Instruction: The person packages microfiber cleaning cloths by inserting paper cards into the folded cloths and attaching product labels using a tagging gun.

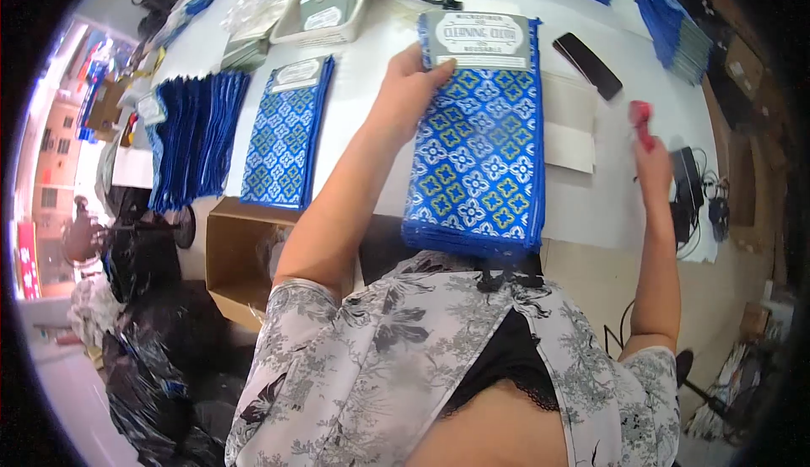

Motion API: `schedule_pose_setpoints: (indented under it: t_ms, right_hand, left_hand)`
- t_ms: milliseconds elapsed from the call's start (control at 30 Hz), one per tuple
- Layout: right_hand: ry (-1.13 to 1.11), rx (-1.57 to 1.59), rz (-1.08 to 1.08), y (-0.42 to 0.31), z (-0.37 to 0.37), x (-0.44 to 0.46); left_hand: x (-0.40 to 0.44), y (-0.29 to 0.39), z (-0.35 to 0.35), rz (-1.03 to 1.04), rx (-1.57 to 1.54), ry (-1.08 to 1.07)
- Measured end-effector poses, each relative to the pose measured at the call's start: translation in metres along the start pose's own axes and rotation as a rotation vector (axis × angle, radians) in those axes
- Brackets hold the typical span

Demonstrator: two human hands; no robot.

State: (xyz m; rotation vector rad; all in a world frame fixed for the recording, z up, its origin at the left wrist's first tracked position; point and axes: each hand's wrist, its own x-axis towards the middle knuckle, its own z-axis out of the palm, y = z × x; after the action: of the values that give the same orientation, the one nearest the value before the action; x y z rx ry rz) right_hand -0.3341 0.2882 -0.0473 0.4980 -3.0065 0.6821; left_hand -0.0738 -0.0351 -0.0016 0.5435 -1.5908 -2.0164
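My left hand (412, 87) grips the upper left edge of a stack of blue patterned cleaning cloths (474, 159), thumb on top and the other fingers hidden. A grey printed header card (477, 41) covers the top end of the stack, whose lower end reaches past the table's front edge. Off to the right, my right hand (653, 166) is closed round a small red hand tool (640, 119), its exact kind blurred. The tool is apart from the cloths.
Another carded cloth stack (287, 134) and a row of folded cloths (198, 138) lie left on the white table (359, 62). Behind is a white basket (291, 37) of grey cards. A black phone (588, 65) lies right, above pale card pieces (569, 121). An open carton (236, 256) stands below.
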Motion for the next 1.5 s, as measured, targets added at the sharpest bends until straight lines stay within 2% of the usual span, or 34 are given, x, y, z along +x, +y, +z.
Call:
schedule_pose_setpoints:
  t_ms: [33,67,100,200,267,333,367,533,600,633,667,733,767,867,900,1000,1067,1100,1167,1200,1267,1300,1367,1400,1467,1500]
  right_hand:
    - [0.012,0.241,-0.054,-0.004,-0.012,0.0]
    - [0.185,0.647,-0.249,-0.013,-0.011,-0.008]
    - [0.175,0.685,-0.179,-0.047,-0.034,-0.029]
    - [-0.111,1.087,-0.382,-0.124,-0.062,-0.083]
    - [-0.309,1.141,-0.425,-0.134,-0.045,-0.095]
    - [-0.314,0.982,-0.401,-0.147,-0.036,-0.111]
    - [-0.191,1.098,-0.504,-0.166,-0.026,-0.118]
    - [0.023,1.046,-0.511,-0.178,-0.004,-0.087]
    - [0.047,0.993,-0.386,-0.182,-0.005,-0.065]
    - [-0.026,1.199,-0.348,-0.19,-0.004,-0.057]
    - [-0.012,1.199,-0.353,-0.194,-0.003,-0.051]
    - [-0.161,1.355,-0.405,-0.199,0.0,-0.046]
    - [-0.197,1.456,-0.307,-0.204,0.006,-0.051]
    - [-0.262,1.289,-0.273,-0.199,0.021,-0.052]
    - [-0.206,1.289,-0.303,-0.202,0.02,-0.053]
    - [-0.228,1.275,-0.257,-0.207,0.007,-0.061]
    - [-0.287,1.287,-0.276,-0.203,0.006,-0.06]
    - [-0.283,1.291,-0.275,-0.202,0.008,-0.062]
    - [-0.293,1.288,-0.271,-0.199,0.01,-0.063]
    - [-0.299,1.249,-0.283,-0.197,0.011,-0.064]
    - [-0.319,1.203,-0.296,-0.194,0.013,-0.064]
    - [-0.286,1.112,-0.289,-0.193,0.013,-0.063]
    - [-0.262,0.94,-0.26,-0.191,0.002,-0.063]
    - [-0.263,0.936,-0.258,-0.185,0.003,-0.062]
    - [-0.072,0.972,-0.42,-0.165,0.012,-0.057]
    - [-0.126,0.945,-0.448,-0.155,0.01,-0.058]
  left_hand:
    - [-0.004,0.002,0.001,0.015,0.004,-0.012]
    - [-0.008,0.006,0.003,0.03,0.007,-0.026]
    - [-0.014,0.01,0.006,0.027,0.017,-0.015]
    - [-0.019,0.005,0.009,0.097,0.013,0.0]
    - [-0.024,0.006,0.014,0.129,0.048,0.013]
    - [-0.027,0.004,0.017,0.195,0.048,0.029]
    - [-0.028,0.004,0.018,0.198,0.04,0.028]
    - [-0.034,0.002,0.01,0.226,-0.039,0.053]
    - [-0.035,0.007,0.01,0.209,-0.034,0.037]
    - [-0.034,0.007,0.008,0.172,-0.093,0.014]
    - [-0.032,0.006,0.006,0.136,-0.15,-0.006]
    - [-0.028,0.004,0.007,0.158,-0.145,-0.017]
    - [-0.027,0.002,0.007,0.151,-0.149,-0.032]
    - [-0.023,0.0,0.003,0.127,-0.115,-0.093]
    - [-0.021,0.002,0.002,0.117,-0.076,-0.1]
    - [-0.01,0.011,-0.006,0.107,-0.028,-0.131]
    - [0.001,0.023,-0.01,0.533,0.681,0.151]
    - [0.008,0.033,-0.008,0.529,0.682,0.156]
    - [0.025,0.06,0.004,0.883,0.887,0.055]
    - [0.032,0.071,0.012,0.875,0.888,0.065]
    - [0.046,0.085,0.027,0.185,1.097,-0.502]
    - [0.052,0.081,0.029,0.177,1.09,-0.493]
    - [0.065,0.073,0.032,-0.138,0.871,-0.676]
    - [0.072,0.066,0.032,-0.139,0.866,-0.678]
    - [0.082,0.048,0.029,-0.157,0.908,-0.557]
    - [0.083,0.042,0.028,-0.163,0.899,-0.558]
